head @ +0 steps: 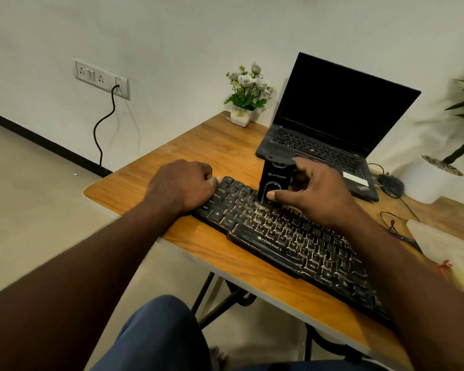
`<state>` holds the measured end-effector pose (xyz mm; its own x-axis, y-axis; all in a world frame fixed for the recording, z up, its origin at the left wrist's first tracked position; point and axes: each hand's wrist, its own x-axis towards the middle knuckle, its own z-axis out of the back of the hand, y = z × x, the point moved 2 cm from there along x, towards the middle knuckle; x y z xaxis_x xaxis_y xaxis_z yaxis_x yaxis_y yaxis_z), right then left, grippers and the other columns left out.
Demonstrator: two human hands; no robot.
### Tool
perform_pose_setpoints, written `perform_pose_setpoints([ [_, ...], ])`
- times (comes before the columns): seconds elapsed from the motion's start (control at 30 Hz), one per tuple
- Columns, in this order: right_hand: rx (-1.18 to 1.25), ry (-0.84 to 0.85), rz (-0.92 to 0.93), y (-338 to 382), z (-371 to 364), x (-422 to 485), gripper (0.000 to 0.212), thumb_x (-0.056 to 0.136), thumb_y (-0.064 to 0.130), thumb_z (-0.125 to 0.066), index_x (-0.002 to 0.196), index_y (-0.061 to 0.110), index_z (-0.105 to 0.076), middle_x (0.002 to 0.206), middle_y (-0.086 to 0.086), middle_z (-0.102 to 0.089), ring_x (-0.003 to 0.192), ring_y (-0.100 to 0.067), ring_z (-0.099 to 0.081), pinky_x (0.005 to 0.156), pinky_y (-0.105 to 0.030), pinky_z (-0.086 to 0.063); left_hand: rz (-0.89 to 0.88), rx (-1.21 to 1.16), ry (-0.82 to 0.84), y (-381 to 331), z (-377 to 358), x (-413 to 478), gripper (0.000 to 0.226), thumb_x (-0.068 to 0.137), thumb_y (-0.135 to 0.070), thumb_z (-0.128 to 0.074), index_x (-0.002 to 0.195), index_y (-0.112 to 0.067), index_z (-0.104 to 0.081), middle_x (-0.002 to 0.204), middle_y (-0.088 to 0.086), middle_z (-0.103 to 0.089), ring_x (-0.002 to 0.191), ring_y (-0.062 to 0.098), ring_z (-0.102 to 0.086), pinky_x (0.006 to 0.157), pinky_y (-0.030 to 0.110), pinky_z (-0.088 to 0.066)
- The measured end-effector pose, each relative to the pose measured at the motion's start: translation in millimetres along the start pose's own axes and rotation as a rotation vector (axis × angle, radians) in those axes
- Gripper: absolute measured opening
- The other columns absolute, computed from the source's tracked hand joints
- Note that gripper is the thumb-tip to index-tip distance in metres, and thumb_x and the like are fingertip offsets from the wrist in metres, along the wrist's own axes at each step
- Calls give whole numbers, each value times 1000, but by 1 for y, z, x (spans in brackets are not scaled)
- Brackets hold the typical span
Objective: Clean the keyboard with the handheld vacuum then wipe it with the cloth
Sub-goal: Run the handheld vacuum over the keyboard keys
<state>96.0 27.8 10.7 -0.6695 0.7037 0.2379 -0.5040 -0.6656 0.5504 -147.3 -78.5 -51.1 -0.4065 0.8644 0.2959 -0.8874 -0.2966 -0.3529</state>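
Black keyboard with yellow lettering (pixel 292 236) lies slantwise on the light brown wooden table (pixel 225 145), its left end far from you and its right end running toward the near right edge of the tabletop. Your left hand (pixel 182 183) sits at the far left corner of the keyboard, fingers curled over that corner and the thumb laid along its edge. Your right hand (pixel 319 194) grips the black boxy handheld vacuum (pixel 275 178), thumb across its lower front and fingers wrapped round the far side. The vacuum stands upright with its bottom end down on the keys in the left half of the keyboard.

Just behind the vacuum an open black laptop (pixel 332 103) with a dark screen rests on the table. To its left stands a small white pot of white flowers (pixel 245 103), to its right a black mouse (pixel 391 184). A pale soft sheet (pixel 439 242) lies at the right edge, too blurred to tell what it is. On the wall, a black cable (pixel 102 129) hangs from a white socket plate (pixel 102 76).
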Motion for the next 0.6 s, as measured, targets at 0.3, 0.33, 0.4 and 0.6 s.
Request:
perform_pose_setpoints([
  [0.3,-114,-94,47,16,-4,12,55,79,27,-89,129,30,-66,108,18,-64,95,-5,-63,71,-10,-43,-8,-6,-6,2,-2,2,44,100,-62,-42,85,-27,-64,78,-3,-65,77,20,-60,69,36,-49],
  [0.33,-124,-106,41,17,-3,12,55,79,27,-89,129,30,-66,106,18,-63,94,-5,-63,69,-9,-41,-8,-6,-7,2,-2,2,44,100,-62,-42,85,-27,-64,78,-2,-65,77,20,-60,69,36,-48],
  [0.4,-75,-5,52,20,-5,11,53,78,28,-89,125,33,-67,108,19,-67,93,-2,-66,69,-11,-47,-4,-2,-11,2,-2,1,43,100,-61,-43,84,-26,-64,78,-2,-64,78,21,-60,68,36,-45],
  [0.6,-99,-47,63,23,-9,13,55,78,29,-89,127,31,-66,108,15,-68,94,-5,-66,74,-16,-49,-1,-10,-13,1,-1,0,42,100,-60,-43,84,-26,-63,78,-2,-64,78,21,-60,67,35,-43],
])
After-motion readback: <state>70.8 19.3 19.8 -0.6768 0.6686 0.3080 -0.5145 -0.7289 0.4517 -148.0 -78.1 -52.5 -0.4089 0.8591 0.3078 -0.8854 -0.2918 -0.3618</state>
